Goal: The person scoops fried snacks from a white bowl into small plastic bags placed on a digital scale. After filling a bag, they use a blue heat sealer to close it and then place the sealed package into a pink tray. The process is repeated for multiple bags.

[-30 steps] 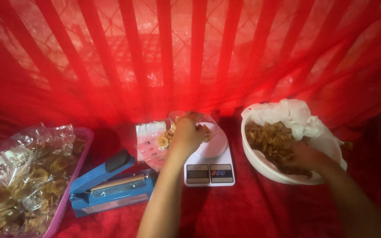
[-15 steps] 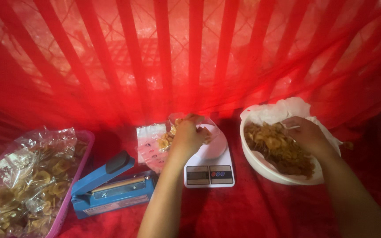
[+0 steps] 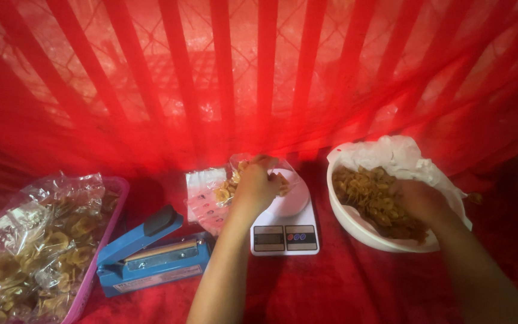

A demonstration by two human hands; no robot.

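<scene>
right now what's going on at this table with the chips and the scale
A person's left hand holds a clear bag of chips open on a white kitchen scale. The right hand is down in a white bowl of chips. A blue heat sealer and a pink tray of filled bags sit to the left.

One scale (image 3: pixel 285 237), one sealer (image 3: pixel 151 258), one bowl (image 3: pixel 355 225), one tray (image 3: pixel 100 264).
</scene>
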